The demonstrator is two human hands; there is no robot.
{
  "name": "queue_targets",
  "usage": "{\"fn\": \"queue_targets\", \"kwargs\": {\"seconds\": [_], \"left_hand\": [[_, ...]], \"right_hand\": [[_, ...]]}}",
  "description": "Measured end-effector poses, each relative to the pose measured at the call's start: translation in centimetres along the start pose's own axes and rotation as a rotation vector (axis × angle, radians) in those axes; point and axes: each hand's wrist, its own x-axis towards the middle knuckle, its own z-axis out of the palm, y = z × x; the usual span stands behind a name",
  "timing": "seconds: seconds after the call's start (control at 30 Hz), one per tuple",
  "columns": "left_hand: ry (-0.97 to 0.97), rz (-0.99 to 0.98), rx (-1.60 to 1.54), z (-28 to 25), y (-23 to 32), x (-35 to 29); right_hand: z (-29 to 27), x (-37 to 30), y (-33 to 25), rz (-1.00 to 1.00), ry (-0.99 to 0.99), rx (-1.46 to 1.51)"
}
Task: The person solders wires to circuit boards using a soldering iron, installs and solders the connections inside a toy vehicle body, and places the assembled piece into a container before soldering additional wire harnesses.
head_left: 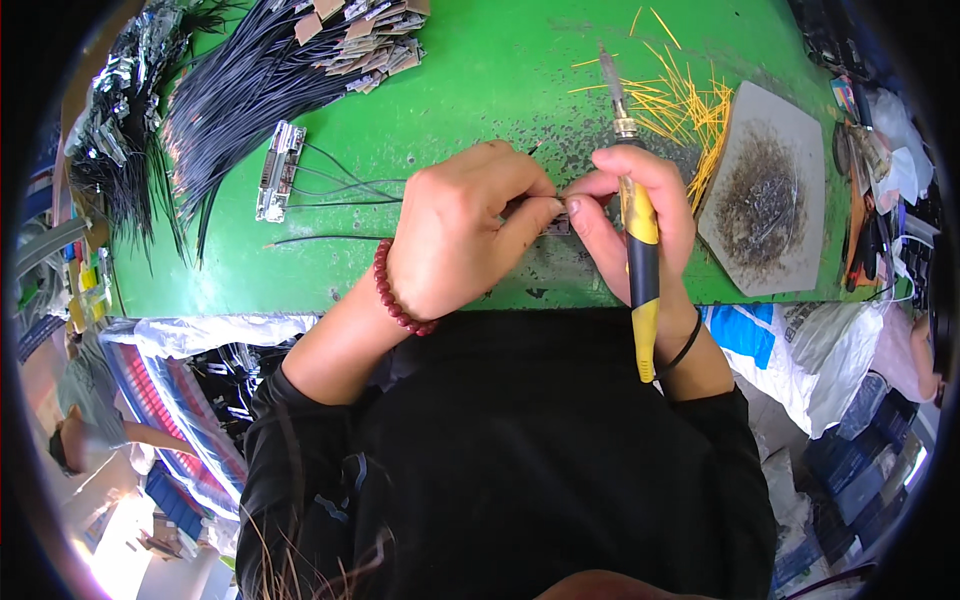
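My left hand (470,225), palm down with a dark red bead bracelet (392,290) at its wrist, is closed in a pinch. Its fingertips meet those of my right hand (650,210) over a small piece (557,227) on the table, mostly hidden by fingers. A soldering iron (641,250) with a yellow and black handle rests in my right hand, its tip pointing away from me. Black wires (350,203) run from under my left hand to a silver metal connector (281,172) on the left. What the left fingertips pinch is too covered to name.
Bundled black cables (250,100) with metal and brown ends fill the far left of the green table (480,60). Yellow solder sticks or wires (690,110) lie beyond the iron. A grey, soot-stained slab (735,210) sits right. Plastic bags (800,350) hang below the table edge.
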Motion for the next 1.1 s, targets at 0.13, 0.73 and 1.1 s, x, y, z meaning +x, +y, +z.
{"fn": "queue_targets", "kwargs": {"seconds": [0.13, 0.73, 1.1], "left_hand": [[0.066, -0.059, 0.011, 0.1, 0.6, -0.1], [0.051, -0.034, -0.091, 0.0, 0.3, -0.8], [0.051, -0.024, -0.072, 0.5, 0.0, -1.2]], "right_hand": [[0.2, -0.5, 0.7, -0.059, 0.159, 0.076], [-0.2, -0.6, 0.7, -0.107, 0.010, 0.092], [0.2, -0.8, 0.5, -0.069, 0.045, 0.113]]}}
